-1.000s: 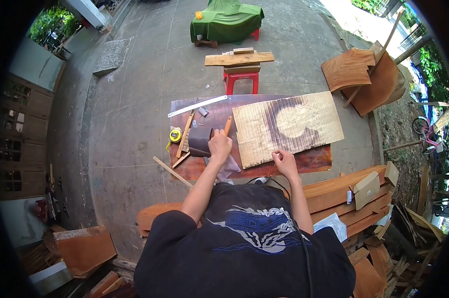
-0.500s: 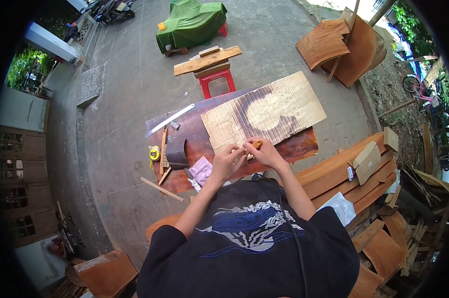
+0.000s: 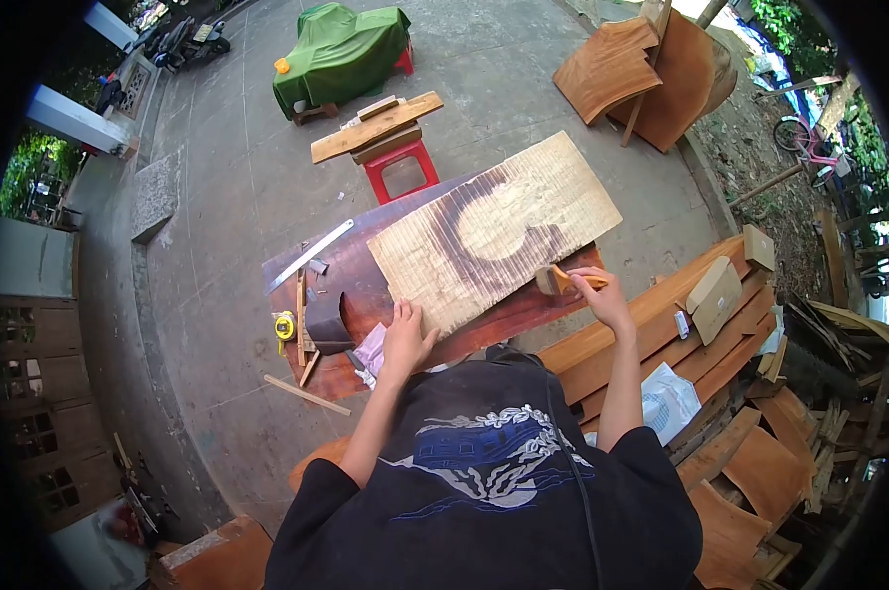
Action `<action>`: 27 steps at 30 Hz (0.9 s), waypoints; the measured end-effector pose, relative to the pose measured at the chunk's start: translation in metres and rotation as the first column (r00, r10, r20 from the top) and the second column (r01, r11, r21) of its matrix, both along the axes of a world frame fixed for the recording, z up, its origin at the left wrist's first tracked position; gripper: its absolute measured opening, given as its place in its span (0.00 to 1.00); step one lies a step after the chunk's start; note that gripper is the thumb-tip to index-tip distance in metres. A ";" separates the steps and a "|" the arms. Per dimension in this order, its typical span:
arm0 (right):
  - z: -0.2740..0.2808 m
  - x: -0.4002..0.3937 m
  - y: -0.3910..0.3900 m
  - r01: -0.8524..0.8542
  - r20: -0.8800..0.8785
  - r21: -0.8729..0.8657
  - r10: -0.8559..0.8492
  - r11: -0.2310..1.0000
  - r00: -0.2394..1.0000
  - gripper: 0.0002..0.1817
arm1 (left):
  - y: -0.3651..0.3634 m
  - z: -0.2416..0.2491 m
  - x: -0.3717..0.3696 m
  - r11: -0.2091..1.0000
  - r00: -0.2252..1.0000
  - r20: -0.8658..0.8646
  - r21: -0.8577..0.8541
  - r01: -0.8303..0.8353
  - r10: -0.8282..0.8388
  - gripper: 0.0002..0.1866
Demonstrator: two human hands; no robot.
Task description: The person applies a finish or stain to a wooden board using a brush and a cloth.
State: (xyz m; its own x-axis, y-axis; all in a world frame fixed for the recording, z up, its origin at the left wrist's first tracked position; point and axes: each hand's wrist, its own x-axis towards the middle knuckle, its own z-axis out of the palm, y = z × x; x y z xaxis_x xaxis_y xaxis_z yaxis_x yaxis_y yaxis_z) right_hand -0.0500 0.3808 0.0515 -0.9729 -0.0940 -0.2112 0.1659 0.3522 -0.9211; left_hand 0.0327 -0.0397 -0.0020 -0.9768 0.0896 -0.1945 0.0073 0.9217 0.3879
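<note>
A pale ridged board (image 3: 435,251) with a dark scorched patch lies slantwise on the dark red-brown wooden slab (image 3: 366,285). My left hand (image 3: 406,337) rests on the board's near left corner, its fingers apart. My right hand (image 3: 604,293) is closed round the orange-brown handle of a flat brush (image 3: 561,281), whose bristles point left at the board's near right edge. Left of the board are a metal ruler (image 3: 312,251), a dark curved sheet (image 3: 326,323), a yellow tape measure (image 3: 285,325) and a pink cloth (image 3: 371,346).
A red stool (image 3: 401,175) bearing planks stands beyond the slab, with a green-covered object (image 3: 341,54) behind it. Long planks (image 3: 651,320) lie at the right, with a plastic bag (image 3: 669,401) on them. Large wooden slabs (image 3: 607,67) lean at the back right.
My hands have moved apart. My left hand has come down on the board's near left corner, and my right hand has moved right with the brush. The camera view has shifted.
</note>
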 end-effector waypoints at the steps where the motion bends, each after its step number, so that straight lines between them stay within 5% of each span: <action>1: -0.002 -0.002 0.006 0.070 -0.039 0.181 -0.064 0.981 0.997 0.12 | 0.000 0.002 -0.002 1.000 1.000 0.022 -0.005 -0.013 0.013 0.37; 3: -0.001 -0.009 0.017 0.210 -0.146 0.508 -0.157 0.835 0.977 0.12 | -0.001 0.009 -0.004 1.000 0.999 0.045 0.010 -0.017 0.017 0.35; 6: 0.014 -0.022 0.014 0.513 -0.474 0.621 -0.237 0.593 0.848 0.13 | -0.003 0.009 -0.004 0.997 0.998 0.034 0.061 -0.045 0.043 0.33; 7: 0.026 -0.026 -0.003 0.499 -0.492 0.526 -0.233 0.688 0.839 0.12 | -0.005 0.008 -0.003 0.996 0.998 0.025 0.080 -0.051 0.049 0.32; 10: 0.023 -0.022 -0.074 0.111 -0.391 0.304 0.018 0.946 0.920 0.11 | -0.004 0.004 0.000 0.988 0.996 0.011 0.123 -0.090 0.090 0.31; 12: 0.021 0.002 -0.137 -0.174 -0.269 0.507 0.347 0.844 0.898 0.09 | -0.002 0.002 0.004 0.987 0.995 -0.007 0.128 -0.102 0.104 0.31; 14: 0.006 0.021 -0.177 -0.449 -0.279 0.524 0.644 0.724 0.712 0.10 | -0.003 -0.001 0.005 0.981 0.992 -0.015 0.150 -0.121 0.125 0.31; 16: 0.007 0.020 -0.179 -0.573 -0.332 0.286 0.640 0.768 0.693 0.11 | -0.006 -0.006 0.007 0.971 0.989 -0.008 0.193 -0.142 0.146 0.31; 18: 0.001 -0.001 -0.137 -0.478 -0.264 0.185 0.512 0.858 0.817 0.11 | -0.009 -0.012 0.008 0.957 0.984 -0.059 0.247 -0.150 0.170 0.31; 20: -0.005 -0.030 -0.068 -0.204 0.005 0.148 0.205 0.968 0.979 0.11 | -0.010 -0.012 0.012 0.937 0.972 -0.088 0.298 -0.184 0.219 0.30; 21: -0.015 -0.045 -0.030 -0.042 -0.022 0.096 0.044 0.994 0.999 0.12 | -0.010 -0.007 0.014 0.922 0.962 -0.092 0.320 -0.217 0.258 0.30; 22: -0.003 -0.053 -0.006 0.119 -0.254 0.310 -0.038 0.943 0.967 0.12 | -0.012 -0.003 0.016 0.907 0.949 -0.096 0.339 -0.252 0.299 0.30; 24: 0.008 -0.060 0.012 0.442 -0.508 0.717 -0.031 0.539 0.861 0.14 | -0.016 0.000 0.023 0.887 0.923 -0.125 0.349 -0.303 0.365 0.28; 27: -0.011 -0.063 -0.032 0.265 -0.425 0.632 0.040 0.728 0.904 0.15 | -0.025 0.002 0.029 0.834 0.868 -0.155 0.399 -0.382 0.472 0.26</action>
State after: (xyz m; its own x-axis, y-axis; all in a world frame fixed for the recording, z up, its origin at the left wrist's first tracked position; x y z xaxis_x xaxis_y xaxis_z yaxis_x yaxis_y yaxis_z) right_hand -0.1130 0.3492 0.0410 -0.9753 0.0370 0.2176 -0.0653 0.8935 -0.4443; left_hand 0.0621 -0.0645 -0.0004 -0.9437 -0.3306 0.0111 -0.2230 0.6606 0.7169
